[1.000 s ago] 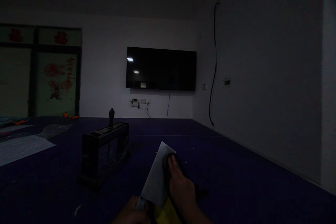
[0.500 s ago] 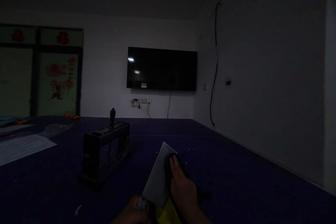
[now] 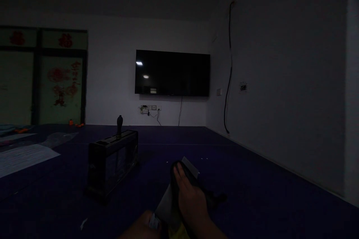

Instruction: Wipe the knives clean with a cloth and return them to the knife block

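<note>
My left hand (image 3: 143,227) is closed around the handle of a cleaver (image 3: 167,204) at the bottom of the view. Its broad pale blade points up and away from me. My right hand (image 3: 192,201) lies across the blade, its fingers together on a dark, rounded, elongated thing (image 3: 174,179), whose kind I cannot make out in the low light. That thing covers the middle of the blade; the far end shows beyond it. Something yellow (image 3: 179,230) lies below, partly hidden by my right forearm.
A black knife block (image 3: 112,162) with one handle upright in it stands left on the dark blue surface (image 3: 168,136). Paper sheets (image 3: 28,160) and clear plastic (image 3: 60,139) lie farther left. Small white scraps (image 3: 83,224) are scattered about. A wall borders the right side.
My right hand and the dark thing have slid left over the blade. The cleaver has shifted slightly right, and its far end now shows right of the dark thing.
</note>
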`<move>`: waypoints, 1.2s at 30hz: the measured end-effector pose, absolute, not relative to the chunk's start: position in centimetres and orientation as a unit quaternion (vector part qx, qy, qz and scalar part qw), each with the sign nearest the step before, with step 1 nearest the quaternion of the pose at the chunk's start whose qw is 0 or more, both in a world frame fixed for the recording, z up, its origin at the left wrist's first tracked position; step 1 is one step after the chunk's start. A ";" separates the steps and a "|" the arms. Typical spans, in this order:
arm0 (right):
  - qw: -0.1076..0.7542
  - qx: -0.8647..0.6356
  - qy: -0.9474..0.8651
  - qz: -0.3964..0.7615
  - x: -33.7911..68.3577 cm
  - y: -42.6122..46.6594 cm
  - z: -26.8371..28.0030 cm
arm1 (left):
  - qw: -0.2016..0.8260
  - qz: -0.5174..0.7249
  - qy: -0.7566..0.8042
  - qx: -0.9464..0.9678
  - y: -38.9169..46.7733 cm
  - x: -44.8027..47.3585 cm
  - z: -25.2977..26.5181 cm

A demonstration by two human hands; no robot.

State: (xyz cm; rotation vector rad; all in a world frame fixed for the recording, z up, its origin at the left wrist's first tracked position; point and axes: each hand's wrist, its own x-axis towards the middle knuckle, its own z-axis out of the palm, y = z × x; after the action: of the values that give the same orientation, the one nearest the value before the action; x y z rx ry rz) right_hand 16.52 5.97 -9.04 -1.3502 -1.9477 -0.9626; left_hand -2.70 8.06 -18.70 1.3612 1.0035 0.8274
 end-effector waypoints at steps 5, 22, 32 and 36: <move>0.289 -0.503 -0.727 -0.367 16.8 6.3 -9.4 | 0.480 0.393 0.559 0.550 7.8 -1.1 -19.1; 0.282 -0.592 -0.689 -0.309 18.5 7.7 -9.6 | 0.591 0.352 0.462 0.559 6.1 -1.9 -15.1; 0.342 -0.589 -0.689 -0.248 19.2 8.1 -10.2 | 0.680 0.327 0.387 0.530 4.5 -2.8 -12.8; 0.359 -0.581 -0.688 -0.247 19.2 8.1 -10.3 | 0.669 0.337 0.391 0.534 4.5 -2.7 -12.7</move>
State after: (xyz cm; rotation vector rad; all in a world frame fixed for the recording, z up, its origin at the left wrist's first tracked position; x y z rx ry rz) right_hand 19.20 8.10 -10.32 -1.4983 -1.7741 -0.6376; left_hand -2.67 4.48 -12.67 1.2040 0.8823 0.7609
